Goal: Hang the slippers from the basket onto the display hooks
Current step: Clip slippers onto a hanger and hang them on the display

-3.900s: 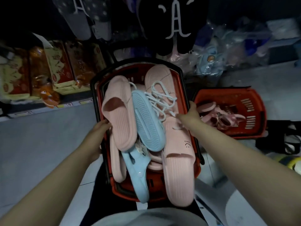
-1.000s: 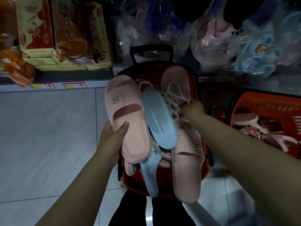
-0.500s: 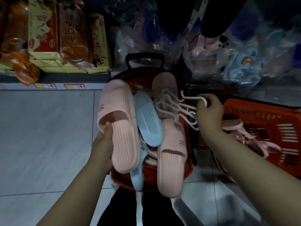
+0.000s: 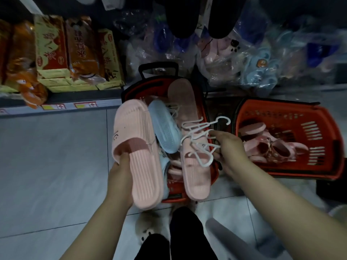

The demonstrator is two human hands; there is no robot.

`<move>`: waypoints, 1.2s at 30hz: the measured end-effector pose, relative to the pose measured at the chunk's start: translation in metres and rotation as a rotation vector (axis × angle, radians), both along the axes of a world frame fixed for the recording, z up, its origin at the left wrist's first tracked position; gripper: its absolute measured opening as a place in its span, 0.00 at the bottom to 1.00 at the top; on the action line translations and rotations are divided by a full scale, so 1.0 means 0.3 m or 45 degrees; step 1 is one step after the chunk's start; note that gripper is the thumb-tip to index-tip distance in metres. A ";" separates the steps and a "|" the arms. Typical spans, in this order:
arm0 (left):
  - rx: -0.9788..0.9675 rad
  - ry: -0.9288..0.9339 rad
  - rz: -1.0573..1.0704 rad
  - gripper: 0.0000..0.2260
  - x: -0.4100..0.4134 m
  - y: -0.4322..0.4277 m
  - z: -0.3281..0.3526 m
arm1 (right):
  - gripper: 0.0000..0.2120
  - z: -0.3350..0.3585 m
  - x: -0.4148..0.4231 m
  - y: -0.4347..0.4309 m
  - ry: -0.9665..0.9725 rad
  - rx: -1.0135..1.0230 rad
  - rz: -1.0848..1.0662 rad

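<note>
A red basket point(image 4: 142, 87) with a black handle stands on the floor, full of slippers. My left hand point(image 4: 120, 177) grips a large pink slipper point(image 4: 139, 156) by its heel end, lifted over the basket's left side. Beside it a light blue slipper point(image 4: 165, 132) lies sole up, and another pink slipper point(image 4: 195, 173) hangs over the basket's near edge. My right hand point(image 4: 229, 147) holds a bunch of white plastic hangers point(image 4: 199, 136) above the basket's right side. Dark slippers point(image 4: 180, 15) hang at the top.
A second red basket point(image 4: 293, 113) with pink sandals point(image 4: 270, 145) sits on the floor to the right. Bagged slippers point(image 4: 259, 72) are piled behind both baskets. Boxes of packaged goods point(image 4: 71, 53) fill a low shelf at the left. Grey tiled floor point(image 4: 52, 166) spreads to the left.
My left hand has lifted the pink slipper out of the basket. My right hand has taken hold of the white hangers and raised them to the right.
</note>
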State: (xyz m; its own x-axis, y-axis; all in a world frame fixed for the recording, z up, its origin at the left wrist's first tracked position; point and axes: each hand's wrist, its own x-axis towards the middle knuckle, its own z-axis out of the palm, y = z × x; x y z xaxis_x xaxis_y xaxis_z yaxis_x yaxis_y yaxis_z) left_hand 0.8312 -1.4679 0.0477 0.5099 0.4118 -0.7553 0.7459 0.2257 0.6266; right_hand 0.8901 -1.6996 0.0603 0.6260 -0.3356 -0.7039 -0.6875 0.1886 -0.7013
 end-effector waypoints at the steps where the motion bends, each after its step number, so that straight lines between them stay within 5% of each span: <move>1: 0.007 0.006 -0.009 0.14 -0.024 0.018 0.002 | 0.12 0.002 -0.032 0.012 -0.033 -0.010 -0.045; 8: 0.017 0.048 -0.019 0.16 -0.175 0.085 0.001 | 0.14 0.026 -0.153 0.077 -0.231 -0.012 -0.247; 16: -0.077 0.044 0.090 0.18 -0.154 0.068 -0.035 | 0.16 -0.029 -0.102 0.144 -0.123 0.361 0.061; 20: -0.099 0.004 0.141 0.17 -0.096 0.055 -0.059 | 0.13 -0.107 -0.075 0.137 0.067 -0.063 0.444; 25: -0.166 -0.004 0.169 0.18 -0.011 0.036 -0.118 | 0.16 -0.184 -0.010 0.139 -0.012 -0.291 0.861; 28: -0.227 0.003 0.159 0.18 0.043 0.009 -0.152 | 0.08 -0.210 0.031 0.135 -0.195 -0.623 1.091; 32: -0.194 -0.027 0.206 0.16 0.121 -0.028 -0.198 | 0.08 -0.240 0.156 0.089 -0.443 -1.035 0.897; 36: -0.248 -0.056 0.291 0.12 0.212 -0.057 -0.251 | 0.18 -0.348 0.364 0.040 -0.193 -0.972 0.861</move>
State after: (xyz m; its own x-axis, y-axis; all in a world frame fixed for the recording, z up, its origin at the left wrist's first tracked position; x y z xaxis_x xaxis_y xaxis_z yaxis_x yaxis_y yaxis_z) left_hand 0.8948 -1.4850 -0.0277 0.4544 0.3693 -0.8107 0.6350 0.5039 0.5855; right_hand 0.9994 -1.6875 -0.0441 0.9145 -0.2049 -0.3488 -0.3788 -0.7365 -0.5604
